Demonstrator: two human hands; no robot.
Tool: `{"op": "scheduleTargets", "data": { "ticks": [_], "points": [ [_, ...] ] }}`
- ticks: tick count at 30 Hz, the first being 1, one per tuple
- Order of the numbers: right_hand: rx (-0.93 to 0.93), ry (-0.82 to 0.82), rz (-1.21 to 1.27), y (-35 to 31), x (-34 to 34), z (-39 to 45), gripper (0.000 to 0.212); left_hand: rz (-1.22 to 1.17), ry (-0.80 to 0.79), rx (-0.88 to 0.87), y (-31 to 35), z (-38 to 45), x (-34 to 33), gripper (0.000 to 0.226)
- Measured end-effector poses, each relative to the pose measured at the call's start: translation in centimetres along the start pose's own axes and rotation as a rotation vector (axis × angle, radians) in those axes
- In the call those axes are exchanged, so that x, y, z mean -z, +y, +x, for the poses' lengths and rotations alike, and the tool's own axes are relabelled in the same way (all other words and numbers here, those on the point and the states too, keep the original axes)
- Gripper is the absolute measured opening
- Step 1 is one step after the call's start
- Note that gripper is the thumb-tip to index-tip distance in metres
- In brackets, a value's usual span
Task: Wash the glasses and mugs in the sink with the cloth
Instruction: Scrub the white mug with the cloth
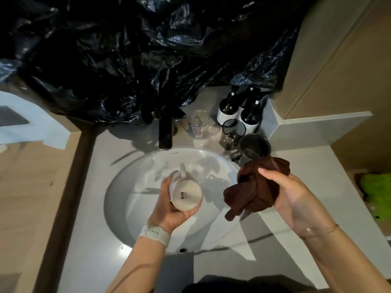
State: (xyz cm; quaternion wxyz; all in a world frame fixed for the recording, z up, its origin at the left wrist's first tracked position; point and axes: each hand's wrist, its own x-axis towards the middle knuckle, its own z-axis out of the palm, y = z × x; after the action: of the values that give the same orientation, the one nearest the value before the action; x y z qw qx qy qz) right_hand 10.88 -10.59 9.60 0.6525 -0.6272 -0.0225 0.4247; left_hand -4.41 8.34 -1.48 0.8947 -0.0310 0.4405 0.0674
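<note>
Gripping: left hand [169, 210] wraps the white mug [186, 192] round its body, base turned up toward the camera, handle pointing to the sink's far rim; mouth faces away and cannot be seen.
Right grip: right hand [289, 193] clenches the brown cloth [256, 187], bunched, 1 tail hanging over the sink's right rim.
Gap: cloth and mug apart, not touching.
Mug position: held over the middle of the sink [135, 227], above the basin, not resting in it.
Mug handling, judged: ceramic, stiff, moderately heavy, breakable against the basin; glaze likely slippery when wet. The body wrap looks sound; hooking a finger through the handle would be a safer hold while scrubbing.
Cloth handling, judged: soft, limp, light; conforms to the mug, best kept bunched in the palm.
Awaiting wash, counter's far right corner: clear glass [197, 125], dark glass [232, 132], dark mug [254, 148]; thin glass looks the most fragile.
Behind them: 3 pump bottles [227, 111].
Faucet [165, 132]: black, at the sink's far rim; no water visible.
Backdrop: black plastic sheet [127, 49] draped behind the counter.
</note>
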Motion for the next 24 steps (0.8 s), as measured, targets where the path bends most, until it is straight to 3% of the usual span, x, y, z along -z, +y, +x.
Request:
{"op": "scheduleTargets", "data": {
  "ticks": [3,6,8,13,16,20,22,24],
  "points": [
    [0.02,-0.048,0.005,0.4,-1.8,0.9,0.033,-0.236,0.076,0.156,1.6,0.8,1.3,0.067],
    [0.046,-0.066,0.022,0.6,-3.2,1.4,0.033,-0.199,0.076,0.135,2.3,0.9,2.1,0.065],
    [0.056,-0.048,0.028,0.8,-3.6,1.5,0.032,-0.012,0.063,0.029,2.5,1.2,2.7,0.063],
    [0.078,0.025,0.004,1.5,-4.2,1.5,0.03,0.669,0.157,-0.342,3.3,0.6,3.2,0.083],
    [0.133,0.041,0.002,2.7,-5.6,2.0,0.049,0.758,0.131,-0.452,3.6,-0.9,2.4,0.081],
    [0.08,-0.112,0.063,4.7,-9.6,2.6,0.042,0.856,0.07,-0.643,3.1,-2.2,1.2,0.053],
    [0.136,-0.122,-0.109,6.2,-11.1,2.4,0.036,0.88,0.048,-0.659,2.8,-2.5,0.8,0.027],
    [0.35,-0.017,-0.492,8.0,-11.8,2.6,0.037,0.88,0.037,-0.675,2.7,-2.8,0.6,0.036]
  ]
}}
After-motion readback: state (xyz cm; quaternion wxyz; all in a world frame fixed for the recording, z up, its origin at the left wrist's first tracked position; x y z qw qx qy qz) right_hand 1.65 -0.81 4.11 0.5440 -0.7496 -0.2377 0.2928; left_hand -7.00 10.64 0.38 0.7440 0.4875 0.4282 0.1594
